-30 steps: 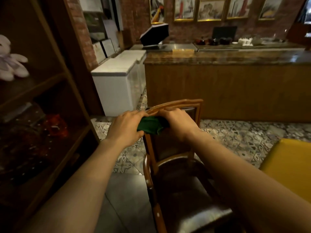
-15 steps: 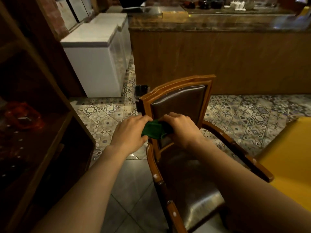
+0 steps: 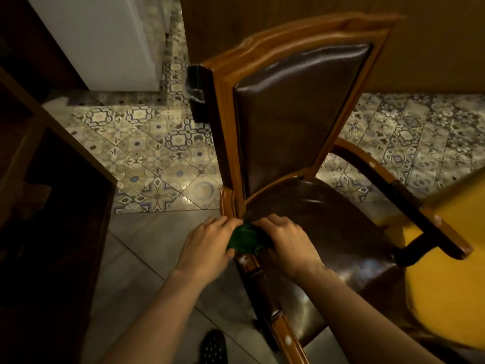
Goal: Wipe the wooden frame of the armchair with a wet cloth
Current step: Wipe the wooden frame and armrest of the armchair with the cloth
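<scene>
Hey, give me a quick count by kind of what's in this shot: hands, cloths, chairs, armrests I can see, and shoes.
Hands: 2, left hand and right hand
Cloths: 1, green cloth, gripped by both hands
Chairs: 1, armchair
Armrests: 2, near armrest and far armrest
Shoes: 1, shoe
Total: 7
</scene>
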`<act>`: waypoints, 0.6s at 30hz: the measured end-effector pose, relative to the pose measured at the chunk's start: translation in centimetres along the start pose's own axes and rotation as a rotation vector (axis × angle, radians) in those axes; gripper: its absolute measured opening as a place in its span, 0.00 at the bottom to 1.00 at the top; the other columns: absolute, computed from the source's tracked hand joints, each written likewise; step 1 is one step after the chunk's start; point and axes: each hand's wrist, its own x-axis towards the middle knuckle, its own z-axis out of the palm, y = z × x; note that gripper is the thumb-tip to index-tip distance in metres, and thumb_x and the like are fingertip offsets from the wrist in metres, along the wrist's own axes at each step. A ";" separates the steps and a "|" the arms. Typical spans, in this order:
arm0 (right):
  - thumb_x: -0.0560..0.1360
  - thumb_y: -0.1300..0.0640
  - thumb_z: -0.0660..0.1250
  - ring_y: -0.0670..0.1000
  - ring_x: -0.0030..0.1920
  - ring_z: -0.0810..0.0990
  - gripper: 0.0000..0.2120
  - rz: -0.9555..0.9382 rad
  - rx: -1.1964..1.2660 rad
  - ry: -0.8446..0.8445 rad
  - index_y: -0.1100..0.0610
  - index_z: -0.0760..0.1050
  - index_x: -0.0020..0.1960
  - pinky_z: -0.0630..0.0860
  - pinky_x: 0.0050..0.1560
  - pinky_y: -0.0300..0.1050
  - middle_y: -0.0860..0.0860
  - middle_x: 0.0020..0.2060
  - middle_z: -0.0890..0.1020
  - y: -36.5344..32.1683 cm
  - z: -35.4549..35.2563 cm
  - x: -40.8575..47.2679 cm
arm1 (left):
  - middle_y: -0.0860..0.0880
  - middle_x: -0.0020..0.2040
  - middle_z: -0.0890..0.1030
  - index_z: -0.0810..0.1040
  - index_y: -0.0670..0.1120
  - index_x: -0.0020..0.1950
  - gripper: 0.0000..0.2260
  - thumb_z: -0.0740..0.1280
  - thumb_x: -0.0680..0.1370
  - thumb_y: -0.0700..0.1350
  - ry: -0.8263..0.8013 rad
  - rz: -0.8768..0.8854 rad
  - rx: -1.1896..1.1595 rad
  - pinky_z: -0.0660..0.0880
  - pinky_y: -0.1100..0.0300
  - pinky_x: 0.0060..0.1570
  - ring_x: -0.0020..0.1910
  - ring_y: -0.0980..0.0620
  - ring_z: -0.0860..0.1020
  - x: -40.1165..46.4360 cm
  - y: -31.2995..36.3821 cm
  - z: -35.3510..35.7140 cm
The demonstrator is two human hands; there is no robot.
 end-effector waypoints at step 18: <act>0.77 0.29 0.51 0.59 0.76 0.56 0.34 0.035 0.106 0.004 0.40 0.49 0.78 0.71 0.67 0.61 0.53 0.77 0.63 0.2 9.3 0.3 | 0.56 0.73 0.69 0.62 0.61 0.75 0.28 0.59 0.74 0.51 -0.119 -0.029 -0.200 0.62 0.55 0.69 0.72 0.56 0.64 2.2 -5.8 4.1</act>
